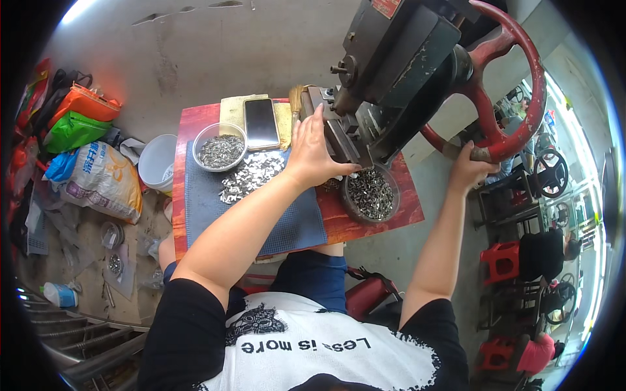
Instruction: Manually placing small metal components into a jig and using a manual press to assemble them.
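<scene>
Out past the table edge (416, 212), right fingers (484, 167) grip the wheel (486, 112).

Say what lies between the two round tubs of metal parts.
Head view: a pile of shiny pieces nearer the left tub, then the left hand, at its wrist, nearer the right tub.

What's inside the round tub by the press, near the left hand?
The clear tub holds many small metal pieces; they cover its bottom, so anything deeper is hidden.
</scene>
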`<state>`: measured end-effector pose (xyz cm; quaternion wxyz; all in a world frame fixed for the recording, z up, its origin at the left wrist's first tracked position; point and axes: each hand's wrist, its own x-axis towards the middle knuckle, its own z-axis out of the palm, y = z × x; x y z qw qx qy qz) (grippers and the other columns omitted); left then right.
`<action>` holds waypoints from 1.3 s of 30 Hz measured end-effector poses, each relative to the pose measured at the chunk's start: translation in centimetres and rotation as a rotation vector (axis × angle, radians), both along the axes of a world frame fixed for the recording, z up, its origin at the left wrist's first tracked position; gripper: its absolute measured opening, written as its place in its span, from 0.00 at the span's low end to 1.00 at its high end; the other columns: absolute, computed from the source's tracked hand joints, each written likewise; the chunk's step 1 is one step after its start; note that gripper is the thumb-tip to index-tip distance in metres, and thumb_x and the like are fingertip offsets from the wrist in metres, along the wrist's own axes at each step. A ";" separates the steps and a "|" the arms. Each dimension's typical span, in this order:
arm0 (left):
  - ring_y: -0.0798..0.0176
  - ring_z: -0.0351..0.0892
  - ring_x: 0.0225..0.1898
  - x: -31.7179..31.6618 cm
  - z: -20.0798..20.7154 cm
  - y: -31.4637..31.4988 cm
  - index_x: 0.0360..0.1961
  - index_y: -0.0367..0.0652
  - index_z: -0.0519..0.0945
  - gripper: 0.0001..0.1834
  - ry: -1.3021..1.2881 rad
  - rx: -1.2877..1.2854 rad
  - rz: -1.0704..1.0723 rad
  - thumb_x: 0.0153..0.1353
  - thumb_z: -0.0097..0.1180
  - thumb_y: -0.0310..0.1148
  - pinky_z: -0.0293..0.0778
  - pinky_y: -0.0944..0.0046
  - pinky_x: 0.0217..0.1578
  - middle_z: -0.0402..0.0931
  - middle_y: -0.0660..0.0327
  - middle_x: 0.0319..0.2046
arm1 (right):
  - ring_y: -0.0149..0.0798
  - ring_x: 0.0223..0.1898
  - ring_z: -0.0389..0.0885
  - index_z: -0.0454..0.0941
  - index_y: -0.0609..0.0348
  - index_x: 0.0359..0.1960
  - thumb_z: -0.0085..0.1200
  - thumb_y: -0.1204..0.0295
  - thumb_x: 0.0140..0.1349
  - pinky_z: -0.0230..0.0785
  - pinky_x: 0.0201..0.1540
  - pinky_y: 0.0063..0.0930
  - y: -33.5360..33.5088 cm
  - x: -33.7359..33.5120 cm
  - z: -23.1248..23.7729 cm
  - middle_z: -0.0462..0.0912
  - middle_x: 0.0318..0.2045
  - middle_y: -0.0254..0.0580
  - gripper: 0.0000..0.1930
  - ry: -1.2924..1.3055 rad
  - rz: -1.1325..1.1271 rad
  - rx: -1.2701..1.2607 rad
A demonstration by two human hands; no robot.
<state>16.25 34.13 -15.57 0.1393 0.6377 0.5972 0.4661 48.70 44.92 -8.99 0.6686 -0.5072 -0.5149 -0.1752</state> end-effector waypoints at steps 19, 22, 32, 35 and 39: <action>0.46 0.61 0.71 -3.7 -0.1 8.1 0.74 0.31 0.44 0.80 -0.007 -0.081 -0.115 0.27 0.82 0.56 0.44 0.48 0.74 0.68 0.45 0.65 | 0.31 0.21 0.78 0.77 0.64 0.39 0.66 0.76 0.57 0.71 0.24 0.25 -0.3 2.6 12.5 0.80 0.25 0.37 0.11 0.113 0.374 -0.078; 0.45 0.60 0.71 -3.9 -0.1 8.5 0.74 0.30 0.44 0.80 -0.012 -0.083 -0.126 0.27 0.82 0.56 0.44 0.48 0.74 0.67 0.45 0.65 | 0.33 0.24 0.81 0.76 0.69 0.48 0.65 0.77 0.55 0.75 0.28 0.27 2.1 0.6 3.0 0.83 0.30 0.41 0.18 0.036 0.191 0.373; 0.42 0.59 0.68 -1.0 -0.6 1.6 0.72 0.25 0.47 0.77 0.015 0.008 -0.027 0.29 0.81 0.55 0.48 0.49 0.71 0.63 0.40 0.63 | 0.36 0.18 0.81 0.71 0.69 0.45 0.59 0.82 0.52 0.76 0.23 0.28 0.0 -0.7 4.8 0.81 0.25 0.43 0.17 0.268 0.359 0.143; 0.43 0.59 0.68 0.0 -0.5 0.1 0.72 0.25 0.47 0.76 0.030 0.042 0.031 0.30 0.80 0.56 0.47 0.48 0.71 0.63 0.41 0.63 | 0.36 0.17 0.81 0.70 0.68 0.44 0.58 0.82 0.52 0.75 0.22 0.28 0.6 -0.9 3.5 0.79 0.24 0.43 0.17 0.290 0.375 0.163; 0.43 0.58 0.68 0.5 -0.1 -0.2 0.72 0.25 0.46 0.76 0.057 0.040 0.049 0.30 0.80 0.56 0.45 0.49 0.72 0.63 0.41 0.63 | 0.38 0.21 0.82 0.70 0.67 0.45 0.62 0.80 0.53 0.77 0.25 0.29 1.5 -0.8 1.4 0.81 0.29 0.44 0.18 0.298 0.358 0.201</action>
